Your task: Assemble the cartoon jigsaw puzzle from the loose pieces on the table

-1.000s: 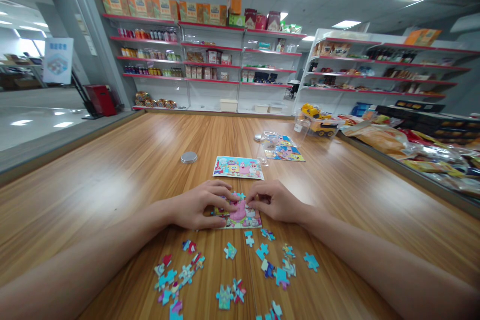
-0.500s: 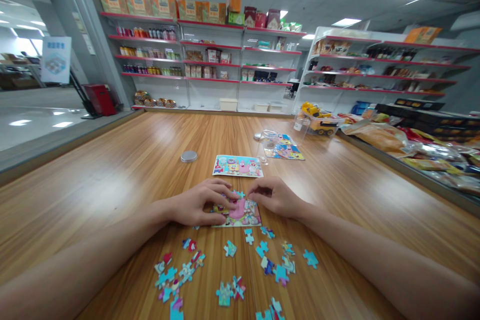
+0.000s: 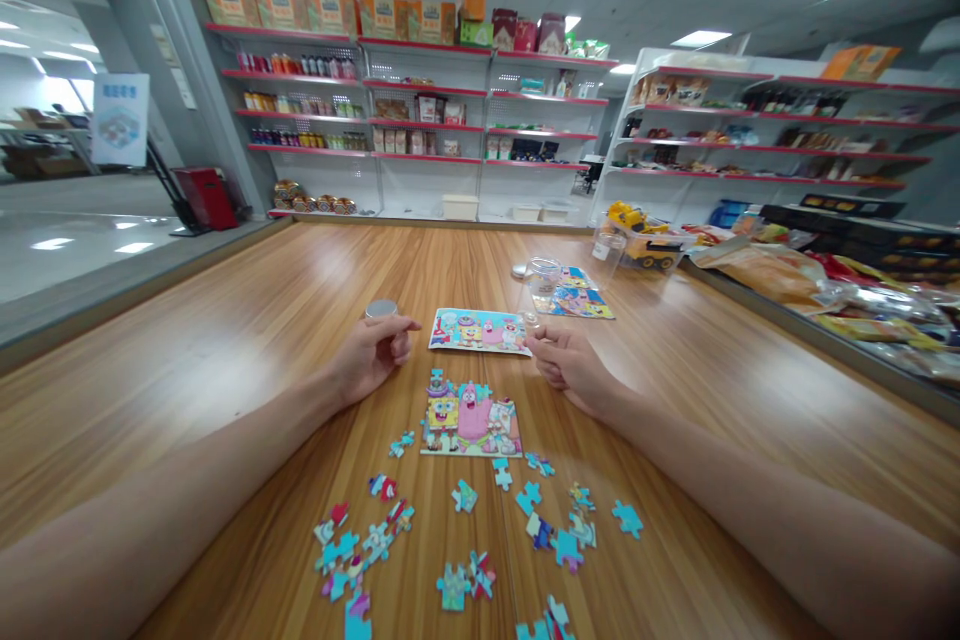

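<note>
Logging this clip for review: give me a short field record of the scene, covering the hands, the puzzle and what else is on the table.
setting: wooden table, store shelves behind
left hand: loosely curled, off the puzzle, near a metal lid
right hand: curled, off the puzzle, by the reference picture
puzzle: partly assembled, between the hands, untouched
loose pieces: scattered nearer the person
also: clear jar, second picture, toy truck
</note>
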Demonstrator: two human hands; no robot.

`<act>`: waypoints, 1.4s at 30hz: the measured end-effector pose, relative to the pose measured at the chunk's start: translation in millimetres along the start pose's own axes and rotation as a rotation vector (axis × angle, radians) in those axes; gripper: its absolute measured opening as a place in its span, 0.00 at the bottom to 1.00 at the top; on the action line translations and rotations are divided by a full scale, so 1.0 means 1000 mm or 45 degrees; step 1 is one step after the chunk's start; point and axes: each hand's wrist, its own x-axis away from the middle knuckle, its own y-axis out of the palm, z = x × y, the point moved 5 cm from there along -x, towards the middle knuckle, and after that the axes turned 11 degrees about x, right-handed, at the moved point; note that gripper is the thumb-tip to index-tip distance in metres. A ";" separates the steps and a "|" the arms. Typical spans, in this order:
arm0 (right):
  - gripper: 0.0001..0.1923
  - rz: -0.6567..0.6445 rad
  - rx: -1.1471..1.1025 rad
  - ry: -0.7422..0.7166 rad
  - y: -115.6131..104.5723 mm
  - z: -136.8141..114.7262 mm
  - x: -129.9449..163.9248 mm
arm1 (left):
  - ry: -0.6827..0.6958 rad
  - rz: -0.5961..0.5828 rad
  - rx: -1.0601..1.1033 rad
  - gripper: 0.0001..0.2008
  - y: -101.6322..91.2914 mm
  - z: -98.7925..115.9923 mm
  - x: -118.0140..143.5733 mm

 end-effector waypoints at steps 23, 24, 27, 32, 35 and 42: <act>0.13 -0.442 1.163 -0.534 0.002 -0.012 0.009 | 0.353 -1.074 -1.575 0.10 0.050 -0.015 0.044; 0.13 -0.442 1.181 -0.538 0.001 -0.012 0.009 | 0.355 -1.070 -1.569 0.10 0.050 -0.015 0.045; 0.09 -0.497 1.204 -0.547 0.002 -0.017 0.011 | 0.367 -1.044 -1.550 0.09 0.051 -0.013 0.045; 0.08 -0.536 1.234 -0.570 0.005 -0.021 0.015 | 0.333 -1.034 -1.564 0.09 0.051 -0.014 0.043; 0.07 -0.450 1.181 -0.562 0.004 -0.017 0.013 | 0.315 -1.041 -1.556 0.10 0.052 -0.014 0.043; 0.18 -0.368 0.863 -0.481 -0.003 -0.011 0.008 | 0.061 -0.714 -1.221 0.16 0.032 -0.010 0.030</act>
